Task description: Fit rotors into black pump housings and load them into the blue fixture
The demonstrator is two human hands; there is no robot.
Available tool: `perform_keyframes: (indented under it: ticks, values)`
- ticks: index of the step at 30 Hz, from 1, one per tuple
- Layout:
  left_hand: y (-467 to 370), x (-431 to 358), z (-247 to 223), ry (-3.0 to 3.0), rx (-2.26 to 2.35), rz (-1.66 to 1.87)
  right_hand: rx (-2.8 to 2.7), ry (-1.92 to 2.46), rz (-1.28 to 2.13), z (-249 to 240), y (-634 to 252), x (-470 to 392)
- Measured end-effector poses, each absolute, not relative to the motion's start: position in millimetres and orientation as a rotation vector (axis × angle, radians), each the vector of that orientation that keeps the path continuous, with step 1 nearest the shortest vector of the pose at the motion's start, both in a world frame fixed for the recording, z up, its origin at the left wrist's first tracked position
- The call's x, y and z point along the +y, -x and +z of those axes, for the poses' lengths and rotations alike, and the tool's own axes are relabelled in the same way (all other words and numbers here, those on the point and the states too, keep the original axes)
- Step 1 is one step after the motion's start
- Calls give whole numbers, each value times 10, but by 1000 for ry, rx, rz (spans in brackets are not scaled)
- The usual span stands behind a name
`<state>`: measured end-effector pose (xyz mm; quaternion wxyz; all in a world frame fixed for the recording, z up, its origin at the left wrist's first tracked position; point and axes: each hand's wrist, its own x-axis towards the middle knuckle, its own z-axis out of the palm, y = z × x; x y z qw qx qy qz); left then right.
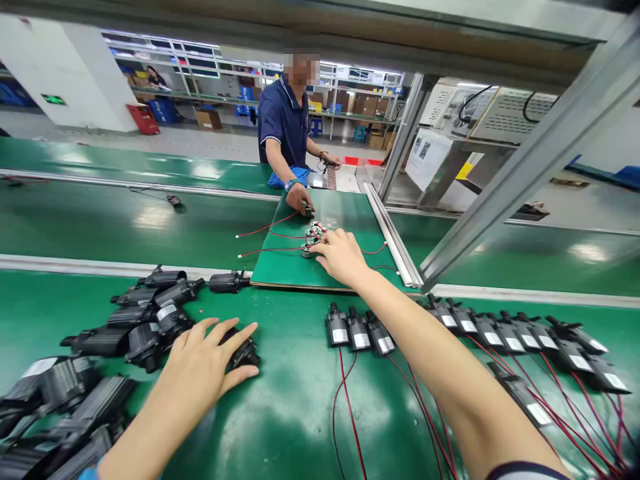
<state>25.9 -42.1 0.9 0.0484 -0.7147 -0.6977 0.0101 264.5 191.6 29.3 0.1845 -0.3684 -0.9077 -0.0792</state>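
On the flat green board (280, 270) at the far edge of the bench lay a small pile of round white-and-green electronic pieces (315, 233), with thin red wires (285, 250) spreading to both sides. The right hand (343, 257) was stretched to this pile; its thumb and index finger were near together at the edge, but whether they were clamped on a piece, I could not tell. In my judgement, the step in hand was to take hold of one piece. Such a move called for a narrow pinch and a slow lift, because a crossing wire could pull its neighbour along.

Nearer to the body, the left hand (207, 353) lay over a black plastic part (246, 355), its fingers apart; how firmly it held, the view did not show.

Just behind the pile, a co-worker's hand (300, 199) was at a small dark piece (307, 208), so the free space was narrow. Beside the right forearm lay three black parts with white labels (358, 330). To the left was a heap of black ribbed parts (103, 340); to the right, a slanting silver metal post (520, 170) limited the reach.
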Motion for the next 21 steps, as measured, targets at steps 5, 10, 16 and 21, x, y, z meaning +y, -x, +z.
perform_keyframes:
  ticks: [5, 10, 16, 21]
  values:
    - [-103, -530, -77, 2448, -2359, -59, -2598, 1063, -374, 238, -2403, 2056]
    - [-265, -476, 122, 2519, -2406, -236, -2653, 1026, -455, 248, -2360, 2093]
    - [-615, -430, 209, 2504, -2448, -927, -2704, 866, -494, 324, -2387, 1992]
    - [-841, -437, 25, 2574, -2336, -1357, -2536, 827, 171, 405, -2670, 1437]
